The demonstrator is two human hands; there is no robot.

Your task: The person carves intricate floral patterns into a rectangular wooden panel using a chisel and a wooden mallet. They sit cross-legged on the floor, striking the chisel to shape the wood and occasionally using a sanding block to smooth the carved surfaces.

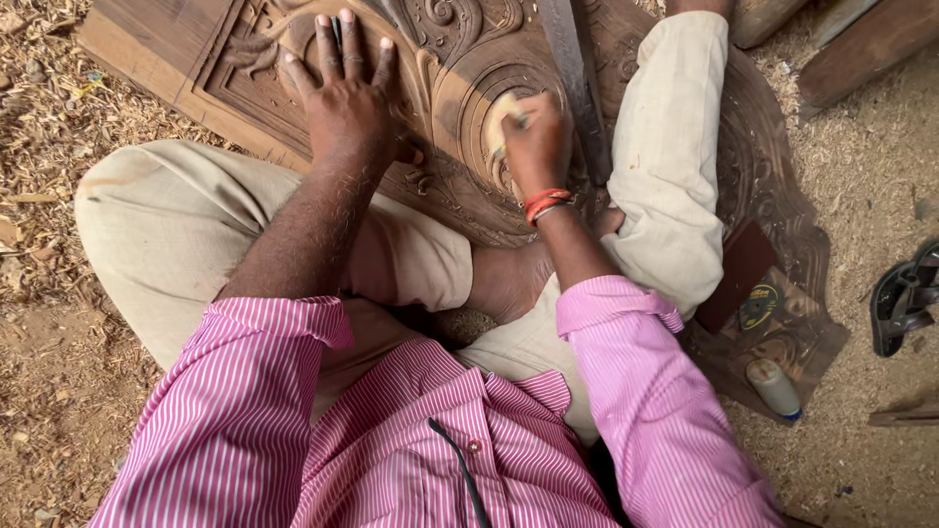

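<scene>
Right grip (pixel 533 137) pinches sandpaper (pixel 506 110) against the carved panel (pixel 460 68).

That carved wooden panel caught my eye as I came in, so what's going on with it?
A person sits cross-legged on a sawdust-strewn floor with the carved wooden panel under their knees. The left hand lies flat, fingers spread, on the carving. The right hand presses a small pale piece of something against a round carved recess. A long metal blade lies across the panel, and a small bottle rests at its edge.
</scene>
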